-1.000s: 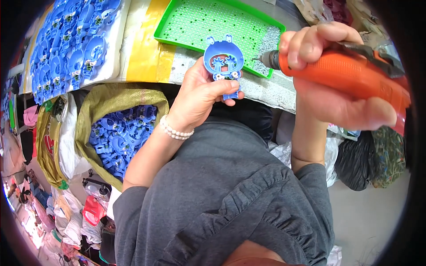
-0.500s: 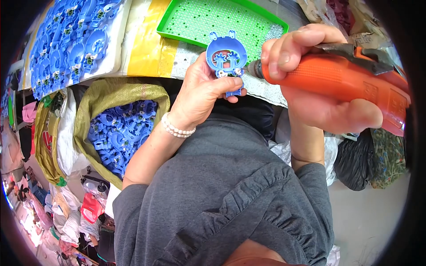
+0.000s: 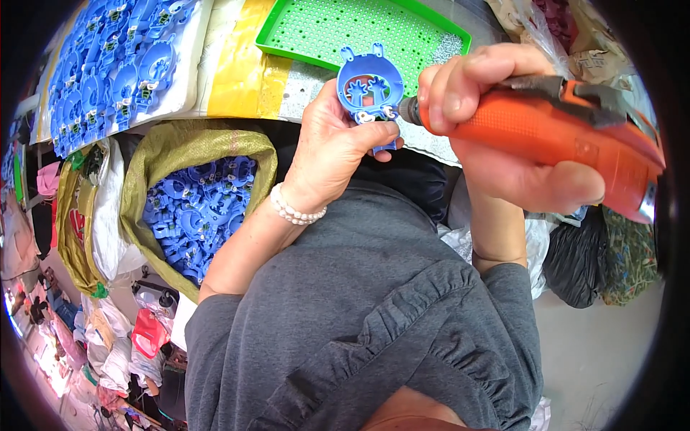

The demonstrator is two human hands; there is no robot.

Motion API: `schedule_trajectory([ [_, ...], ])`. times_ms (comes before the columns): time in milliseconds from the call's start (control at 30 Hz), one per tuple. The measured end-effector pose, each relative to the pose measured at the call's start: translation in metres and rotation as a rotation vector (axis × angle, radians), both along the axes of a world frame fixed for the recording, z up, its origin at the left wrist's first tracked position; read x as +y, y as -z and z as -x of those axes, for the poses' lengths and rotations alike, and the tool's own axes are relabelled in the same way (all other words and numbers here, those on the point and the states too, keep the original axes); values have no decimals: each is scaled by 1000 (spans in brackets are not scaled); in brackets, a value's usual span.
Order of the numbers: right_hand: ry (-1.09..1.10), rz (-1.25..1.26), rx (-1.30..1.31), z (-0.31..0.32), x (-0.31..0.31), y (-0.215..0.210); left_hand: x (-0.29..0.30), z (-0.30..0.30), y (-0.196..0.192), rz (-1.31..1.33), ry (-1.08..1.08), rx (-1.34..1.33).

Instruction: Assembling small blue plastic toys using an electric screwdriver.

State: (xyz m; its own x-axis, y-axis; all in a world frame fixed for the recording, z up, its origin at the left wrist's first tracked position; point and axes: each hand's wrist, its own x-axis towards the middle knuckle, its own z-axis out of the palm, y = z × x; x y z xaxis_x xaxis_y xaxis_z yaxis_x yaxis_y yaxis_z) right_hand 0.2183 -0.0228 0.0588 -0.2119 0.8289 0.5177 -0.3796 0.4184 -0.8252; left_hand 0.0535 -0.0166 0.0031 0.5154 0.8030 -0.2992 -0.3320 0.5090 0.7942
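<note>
My left hand [image 3: 334,140] is closed around the lower part of a blue plastic toy shell [image 3: 371,80]. The shell has a round hollow head with two small ears, and its open side faces up toward me. My left thumb presses across its narrow bottom end. My right hand [image 3: 496,122] grips an orange electric screwdriver [image 3: 553,133] with a dark lever on top. The tool points left, and its dark tip is right beside the shell, near the shell's neck. Whether the bit touches the shell or a screw is hidden.
A green perforated tray [image 3: 359,32] holding small silvery screws [image 3: 449,49] lies on the bench beyond my hands. Rows of similar blue shells [image 3: 122,79] cover a board at the left. An olive woven sack [image 3: 136,187] full of blue parts stands below. Black bags [image 3: 575,258] are at the right.
My left hand with the shell has shifted slightly right and up. The screwdriver has tilted a little, and its tip has moved slightly left, closer to the shell.
</note>
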Motion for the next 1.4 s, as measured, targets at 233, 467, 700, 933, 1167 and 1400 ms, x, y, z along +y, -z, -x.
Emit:
schedule_trajectory([
  [233, 32, 16, -98, 1, -4, 4, -6, 2, 1, 60, -44, 5],
  [467, -81, -82, -44, 0, 1, 1, -7, 6, 4, 73, -1, -24],
  [700, -117, -82, -19, -21, 4, -13, 0, 11, 6, 55, 24, -86],
  [933, -120, -60, 9, -10, -4, -14, 2, 11, 12, 60, 48, -130],
  [1167, -134, -102, -36, -4, 5, -7, 1, 12, 12, 33, 14, -122],
  [1400, -88, -63, 3, -1, -1, -7, 0, 12, 13, 24, 17, -104],
])
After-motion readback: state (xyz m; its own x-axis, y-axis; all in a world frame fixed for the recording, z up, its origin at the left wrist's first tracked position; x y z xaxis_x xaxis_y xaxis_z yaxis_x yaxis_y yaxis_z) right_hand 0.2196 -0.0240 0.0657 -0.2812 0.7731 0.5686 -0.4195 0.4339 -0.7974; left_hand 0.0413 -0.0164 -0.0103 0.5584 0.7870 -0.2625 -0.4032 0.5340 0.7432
